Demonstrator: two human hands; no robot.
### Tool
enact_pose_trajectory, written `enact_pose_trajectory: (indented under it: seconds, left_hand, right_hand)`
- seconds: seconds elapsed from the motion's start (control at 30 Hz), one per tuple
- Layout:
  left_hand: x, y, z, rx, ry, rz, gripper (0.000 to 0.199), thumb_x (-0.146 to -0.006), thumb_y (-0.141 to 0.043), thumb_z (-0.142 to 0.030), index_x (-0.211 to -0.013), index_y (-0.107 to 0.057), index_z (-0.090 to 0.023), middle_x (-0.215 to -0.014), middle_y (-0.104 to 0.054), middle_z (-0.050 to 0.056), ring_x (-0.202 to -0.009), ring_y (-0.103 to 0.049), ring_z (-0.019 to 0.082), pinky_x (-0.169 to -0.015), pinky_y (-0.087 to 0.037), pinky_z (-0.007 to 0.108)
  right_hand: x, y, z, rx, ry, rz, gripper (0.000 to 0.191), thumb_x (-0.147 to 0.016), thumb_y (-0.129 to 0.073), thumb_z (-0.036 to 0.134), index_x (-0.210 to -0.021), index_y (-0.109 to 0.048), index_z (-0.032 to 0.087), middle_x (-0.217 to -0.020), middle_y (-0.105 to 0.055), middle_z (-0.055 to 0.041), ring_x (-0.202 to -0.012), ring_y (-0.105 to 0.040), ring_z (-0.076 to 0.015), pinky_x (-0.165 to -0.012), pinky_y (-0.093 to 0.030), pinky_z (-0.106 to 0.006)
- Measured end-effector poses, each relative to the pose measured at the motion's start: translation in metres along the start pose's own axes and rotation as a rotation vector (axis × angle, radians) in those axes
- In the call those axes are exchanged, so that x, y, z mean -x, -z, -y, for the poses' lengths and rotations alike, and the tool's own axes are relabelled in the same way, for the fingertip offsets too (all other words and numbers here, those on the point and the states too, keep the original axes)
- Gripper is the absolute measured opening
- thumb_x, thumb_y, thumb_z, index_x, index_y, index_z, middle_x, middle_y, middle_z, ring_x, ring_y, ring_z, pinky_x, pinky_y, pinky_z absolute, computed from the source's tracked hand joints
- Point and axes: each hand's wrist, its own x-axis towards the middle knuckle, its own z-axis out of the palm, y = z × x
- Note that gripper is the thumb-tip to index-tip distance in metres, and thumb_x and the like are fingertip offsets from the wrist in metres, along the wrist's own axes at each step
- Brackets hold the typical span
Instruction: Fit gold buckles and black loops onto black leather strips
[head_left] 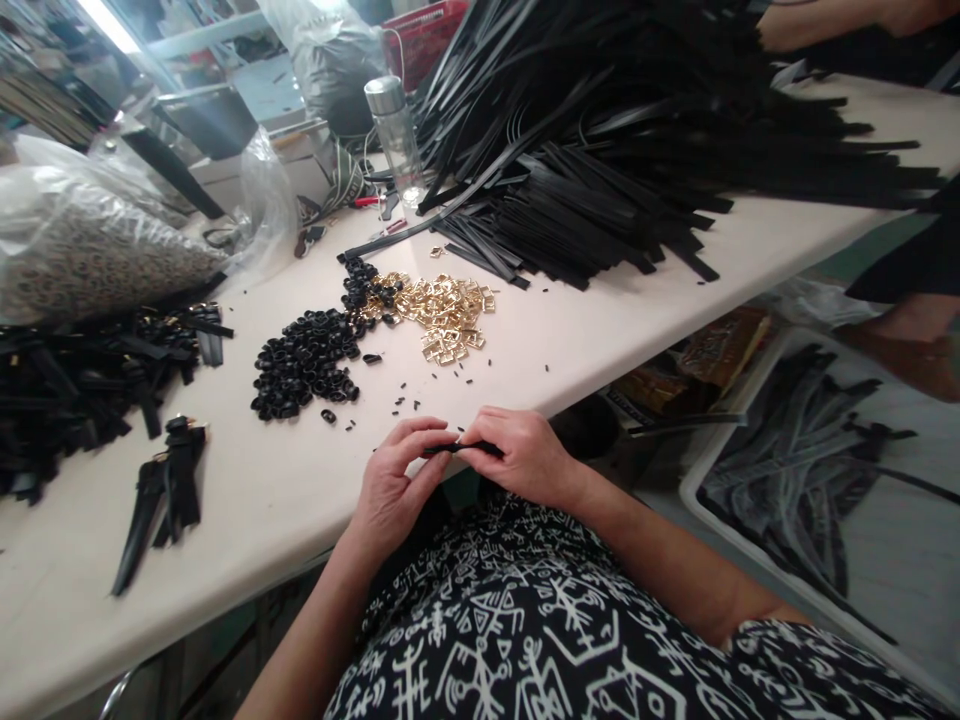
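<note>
My left hand [401,480] and my right hand [525,452] meet at the table's front edge. Both pinch one thin black strip [450,448], the left at its left part and the right at its right part; fingers cover much of it. Beyond my hands lie a pile of black loops [304,365] and, touching it on the right, a heap of gold-coloured buckles [448,312]. Small dark bits [416,405] are scattered between the piles and my fingers.
Long black strips [592,200] cover the table's back right, beside a clear bottle [397,140]. Finished-looking strap pieces [176,480] and a plastic bag [112,230] are at left. Another person's arm [832,22] shows at top right. A bin [694,480] of strips stands below right.
</note>
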Motion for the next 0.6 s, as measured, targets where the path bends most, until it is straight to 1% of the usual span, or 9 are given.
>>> enact_pose_trajectory:
  seconds: [0.07, 0.17, 0.27, 0.33, 0.4, 0.43, 0.5, 0.53, 0.6]
  left_hand:
    - [-0.002, 0.002, -0.001, -0.11, -0.087, 0.018, 0.015, -0.083, -0.069, -0.023, -0.093, -0.079, -0.028, -0.108, -0.067, 0.007, -0.103, -0.062, 0.023, -0.093, -0.048, 0.032]
    - [-0.003, 0.001, 0.001, -0.169, -0.134, -0.035, 0.013, -0.082, -0.07, -0.023, -0.088, -0.079, -0.03, -0.104, -0.068, 0.007, -0.096, -0.062, 0.023, -0.089, -0.049, 0.034]
    - [0.002, 0.0, 0.003, -0.156, -0.174, -0.1, 0.011, -0.077, -0.075, -0.022, -0.082, -0.079, -0.031, -0.096, -0.068, 0.006, -0.093, -0.061, 0.024, -0.092, -0.048, 0.037]
    - [0.01, 0.002, 0.001, -0.121, -0.216, -0.169, 0.01, -0.072, -0.078, -0.022, -0.079, -0.078, -0.03, -0.093, -0.069, 0.006, -0.093, -0.061, 0.025, -0.094, -0.047, 0.038]
    - [0.018, 0.005, 0.0, -0.052, -0.236, -0.231, 0.006, -0.071, -0.08, -0.027, -0.075, -0.076, -0.027, -0.089, -0.069, 0.006, -0.089, -0.061, 0.025, -0.091, -0.048, 0.038]
    - [0.021, 0.006, -0.001, -0.006, -0.214, -0.253, 0.008, -0.072, -0.079, -0.032, -0.074, -0.074, -0.026, -0.086, -0.068, 0.006, -0.085, -0.061, 0.025, -0.087, -0.049, 0.037]
    - [0.022, 0.008, 0.0, 0.099, -0.087, -0.257, 0.021, -0.079, -0.072, -0.043, -0.074, -0.07, -0.022, -0.079, -0.067, 0.006, -0.075, -0.061, 0.022, -0.076, -0.05, 0.033]
    - [0.021, 0.008, 0.001, 0.156, 0.004, -0.238, 0.027, -0.082, -0.067, -0.047, -0.076, -0.07, -0.021, -0.076, -0.067, 0.006, -0.071, -0.061, 0.021, -0.071, -0.05, 0.032]
    - [0.016, 0.006, 0.004, 0.252, 0.175, -0.171, 0.032, -0.085, -0.063, -0.05, -0.08, -0.068, -0.019, -0.074, -0.068, 0.005, -0.064, -0.062, 0.018, -0.064, -0.05, 0.029]
  right_hand:
    - [0.0, -0.001, 0.0, -0.009, -0.003, -0.012, 0.009, -0.089, -0.063, 0.02, -0.081, -0.065, 0.018, -0.077, -0.066, -0.0026, -0.069, -0.059, -0.0142, -0.064, -0.044, -0.025]
    - [0.001, -0.001, 0.001, -0.025, -0.035, -0.009, 0.008, -0.089, -0.064, 0.021, -0.081, -0.065, 0.018, -0.076, -0.065, -0.0021, -0.069, -0.059, -0.0143, -0.064, -0.043, -0.025]
    - [0.002, 0.0, 0.0, -0.038, -0.068, -0.005, 0.007, -0.088, -0.065, 0.021, -0.082, -0.066, 0.018, -0.077, -0.066, -0.0017, -0.071, -0.06, -0.0142, -0.065, -0.044, -0.025]
    - [0.003, 0.002, -0.002, -0.036, -0.081, -0.027, 0.008, -0.088, -0.066, 0.023, -0.082, -0.066, 0.018, -0.077, -0.065, -0.0017, -0.07, -0.059, -0.0143, -0.065, -0.044, -0.026]
    - [0.004, 0.005, -0.004, -0.032, -0.088, -0.065, 0.009, -0.089, -0.066, 0.025, -0.082, -0.065, 0.018, -0.076, -0.065, -0.0017, -0.07, -0.059, -0.0145, -0.065, -0.044, -0.026]
    - [0.004, 0.007, -0.005, -0.034, -0.087, -0.079, 0.01, -0.089, -0.066, 0.026, -0.082, -0.066, 0.018, -0.076, -0.065, -0.0017, -0.07, -0.059, -0.0147, -0.065, -0.044, -0.027]
    - [0.004, 0.01, -0.005, -0.046, -0.084, -0.09, 0.01, -0.088, -0.066, 0.027, -0.084, -0.066, 0.019, -0.077, -0.065, -0.0019, -0.071, -0.06, -0.015, -0.066, -0.045, -0.027]
    - [0.004, 0.011, -0.004, -0.052, -0.08, -0.084, 0.009, -0.088, -0.067, 0.027, -0.085, -0.067, 0.018, -0.078, -0.066, -0.0021, -0.072, -0.061, -0.0151, -0.067, -0.046, -0.028]
    - [0.004, 0.012, -0.002, -0.06, -0.07, -0.059, 0.009, -0.087, -0.068, 0.027, -0.088, -0.067, 0.018, -0.079, -0.067, -0.0024, -0.073, -0.062, -0.0153, -0.068, -0.047, -0.028]
